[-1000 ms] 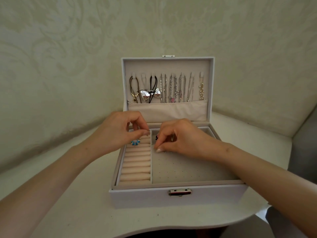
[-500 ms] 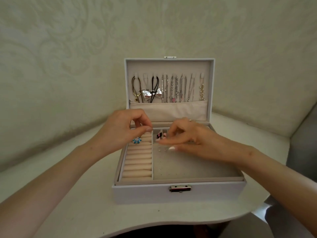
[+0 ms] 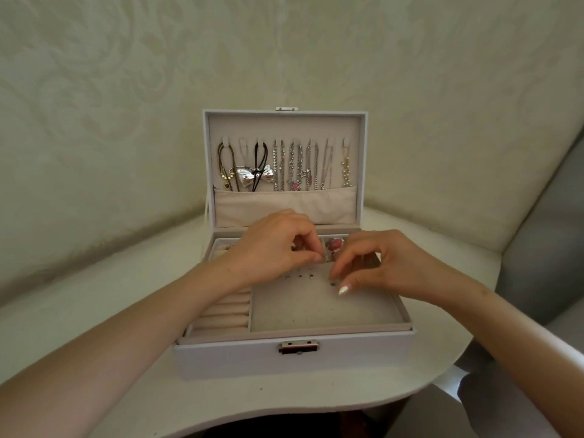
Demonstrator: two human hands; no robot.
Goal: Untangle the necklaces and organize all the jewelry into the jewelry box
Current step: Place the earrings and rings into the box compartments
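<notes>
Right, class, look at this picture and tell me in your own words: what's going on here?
A person is sorting jewelry into an open white jewelry box on a pale table. The left hand and right hand are over the tray's perforated earring panel, fingertips pinched together near some small studs. What they pinch is too small to make out. Necklaces hang in a row inside the lid, and a pink piece lies in a back compartment.

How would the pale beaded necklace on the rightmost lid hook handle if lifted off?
The pale beaded necklace hangs straight from its hook, so it is probably floppy. Its small round beads look light, perhaps slippery. Its lower end reaches the beige fabric pocket, so it might snag.
</notes>
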